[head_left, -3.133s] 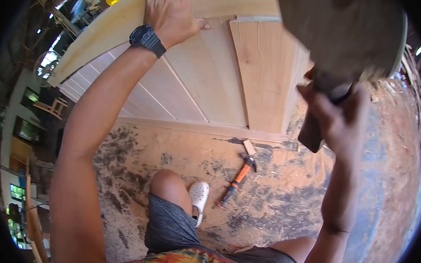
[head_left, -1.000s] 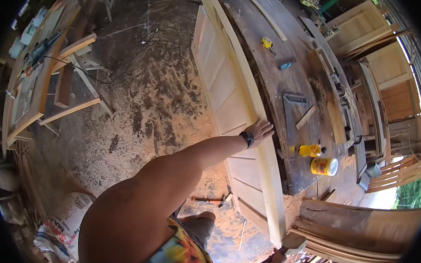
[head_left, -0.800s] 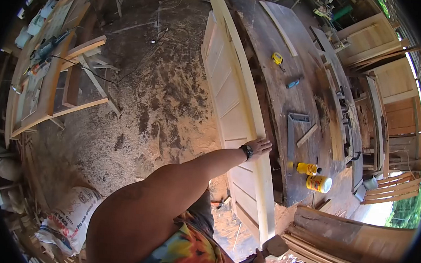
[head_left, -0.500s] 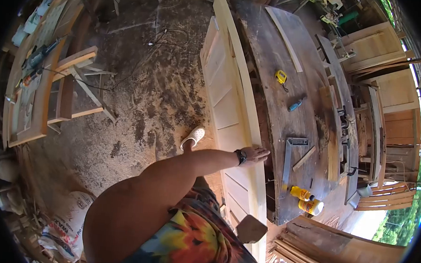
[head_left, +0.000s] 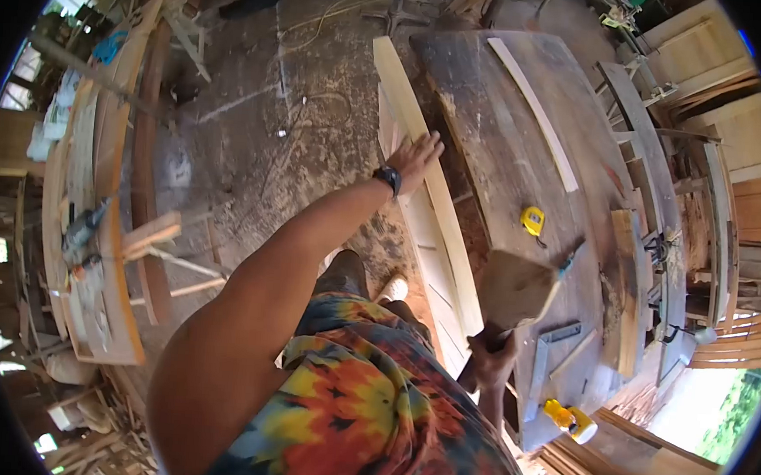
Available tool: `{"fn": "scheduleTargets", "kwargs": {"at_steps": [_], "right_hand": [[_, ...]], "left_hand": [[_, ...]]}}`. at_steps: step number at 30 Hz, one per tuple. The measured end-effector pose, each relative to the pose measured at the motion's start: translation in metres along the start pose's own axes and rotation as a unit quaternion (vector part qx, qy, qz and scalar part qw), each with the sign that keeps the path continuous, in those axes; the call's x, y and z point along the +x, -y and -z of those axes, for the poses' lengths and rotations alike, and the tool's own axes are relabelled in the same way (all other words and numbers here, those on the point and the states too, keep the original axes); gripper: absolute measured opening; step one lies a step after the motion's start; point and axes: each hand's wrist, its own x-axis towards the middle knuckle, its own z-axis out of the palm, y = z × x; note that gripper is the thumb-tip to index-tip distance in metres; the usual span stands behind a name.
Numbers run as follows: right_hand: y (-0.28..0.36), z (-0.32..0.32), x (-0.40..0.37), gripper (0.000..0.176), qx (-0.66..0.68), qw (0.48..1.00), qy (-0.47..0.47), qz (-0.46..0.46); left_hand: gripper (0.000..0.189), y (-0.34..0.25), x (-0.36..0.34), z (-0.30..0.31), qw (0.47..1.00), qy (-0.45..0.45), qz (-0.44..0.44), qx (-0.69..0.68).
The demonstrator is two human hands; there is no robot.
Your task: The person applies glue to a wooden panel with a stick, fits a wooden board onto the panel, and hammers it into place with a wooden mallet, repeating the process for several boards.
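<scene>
My left hand (head_left: 414, 159), with a dark watch on the wrist, lies with fingers spread on the top edge of a pale wooden panel door (head_left: 449, 220). The door stands on its long edge beside the workbench. Lower down, my right hand (head_left: 493, 356) is wrapped round the handle of a wooden mallet (head_left: 517, 289). The mallet's blocky head is raised near the door's close end and hides part of the bench. Behind it, a blue-handled tool (head_left: 568, 265) is partly hidden.
On the dark workbench (head_left: 484, 113) lie a yellow tape measure (head_left: 532, 220), a try square (head_left: 543, 356), a thin strip (head_left: 536, 116) and yellow glue bottles (head_left: 570, 419). A trestle with a door (head_left: 102, 308) and power tool (head_left: 85, 228) stands left. Shavings cover the floor.
My left hand has slid forward along the door's top edge. The mallet has risen into fuller view over the bench side, with my right hand now visible on its handle. The view has shifted.
</scene>
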Motion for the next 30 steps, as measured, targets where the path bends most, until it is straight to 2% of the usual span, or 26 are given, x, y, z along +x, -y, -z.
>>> {"fn": "scheduleTargets", "kwargs": {"at_steps": [1, 2, 3, 4, 5, 6, 7, 8, 9, 11, 13, 15, 16, 17, 18, 19, 21, 22, 23, 24, 25, 27, 29, 30], "right_hand": [[0.049, -0.019, 0.018, 0.061, 0.023, 0.996, 0.001, 0.088], [0.073, -0.039, 0.034, 0.056, 0.078, 0.994, 0.021, 0.075], [0.088, -0.055, 0.047, 0.05, 0.126, 0.99, 0.041, 0.056], [0.097, -0.078, 0.065, 0.042, 0.137, 0.988, 0.072, 0.015], [0.102, -0.103, 0.084, 0.035, 0.153, 0.983, 0.097, -0.027], [0.097, -0.128, 0.103, 0.03, 0.138, 0.986, 0.092, 0.022], [0.094, -0.151, 0.121, 0.025, 0.12, 0.986, 0.091, 0.067], [0.12, -0.176, 0.13, 0.024, 0.12, 0.99, 0.066, 0.022], [0.148, -0.201, 0.141, 0.023, 0.119, 0.992, 0.042, -0.023], [0.174, -0.245, 0.164, 0.027, 0.08, 0.996, -0.004, -0.026], [0.224, -0.273, 0.189, 0.017, 0.049, 0.996, -0.065, -0.022], [0.274, -0.295, 0.211, 0.016, 0.13, 0.983, -0.127, 0.007], [0.29, -0.304, 0.221, 0.017, 0.104, 0.981, -0.155, 0.06], [0.309, -0.31, 0.226, 0.018, 0.072, 0.984, -0.157, 0.043], [0.319, -0.324, 0.231, 0.017, 0.085, 0.977, -0.187, 0.062], [0.328, -0.339, 0.241, 0.016, 0.096, 0.967, -0.217, 0.088], [0.31, -0.374, 0.255, 0.014, 0.134, 0.953, -0.262, 0.069], [0.253, -0.393, 0.262, 0.014, -0.001, 0.953, -0.296, 0.071], [0.242, -0.415, 0.265, 0.023, -0.058, 0.95, -0.306, -0.004], [0.213, -0.436, 0.27, 0.038, -0.133, 0.937, -0.301, -0.119], [0.181, -0.448, 0.275, 0.049, -0.197, 0.946, -0.218, -0.134], [0.18, -0.454, 0.285, 0.05, -0.227, 0.946, -0.138, -0.187], [0.234, -0.449, 0.293, 0.048, -0.172, 0.947, -0.105, -0.25], [0.248, -0.45, 0.292, 0.047, -0.13, 0.949, -0.109, -0.266]], "left_hand": [[0.072, 0.036, 0.019, 0.004, 0.998, 0.041, 0.049, 0.029], [0.073, 0.071, 0.037, 0.001, 0.99, 0.085, 0.099, 0.052], [0.089, 0.119, 0.054, -0.018, 0.978, 0.05, 0.181, -0.087], [0.107, 0.137, 0.069, 0.026, 0.98, 0.12, 0.125, 0.092], [0.117, 0.171, 0.085, 0.033, 0.984, 0.09, 0.109, 0.107], [0.108, 0.214, 0.1, 0.026, 0.989, 0.028, 0.066, 0.129], [0.108, 0.245, 0.116, 0.032, 0.985, 0.053, 0.057, 0.155], [0.109, 0.273, 0.132, 0.043, 0.979, 0.083, 0.044, 0.181], [0.108, 0.302, 0.148, 0.047, 0.98, 0.095, 0.027, 0.173], [0.108, 0.347, 0.164, 0.03, 0.981, 0.123, -0.001, 0.153], [0.109, 0.384, 0.184, 0.018, 0.98, 0.177, -0.088, 0.015], [0.108, 0.399, 0.198, 0.004, 0.968, 0.221, -0.113, -0.029], [0.101, 0.398, 0.204, -0.005, 0.954, 0.239, -0.048, -0.177], [0.095, 0.394, 0.21, -0.011, 0.913, 0.253, 0.019, -0.32], [0.081, 0.388, 0.219, 0.013, 0.9, 0.299, 0.029, -0.315], [0.081, 0.378, 0.227, 0.014, 0.899, 0.3, 0.016, -0.32], [0.074, 0.362, 0.233, -0.006, 0.932, 0.212, 0.128, -0.265], [0.071, 0.361, 0.233, -0.017, 0.932, 0.174, 0.101, -0.302], [0.071, 0.358, 0.233, -0.028, 0.929, 0.177, 0.096, -0.311], [0.07, 0.359, 0.234, -0.039, 0.941, 0.115, 0.093, -0.305], [0.068, 0.361, 0.234, -0.045, 0.95, 0.053, 0.089, -0.296], [0.067, 0.351, 0.234, -0.028, 0.947, 0.083, 0.084, -0.298], [0.067, 0.352, 0.233, -0.02, 0.947, 0.108, 0.076, -0.292], [0.066, 0.352, 0.233, -0.027, 0.929, 0.116, 0.079, -0.341]]}}
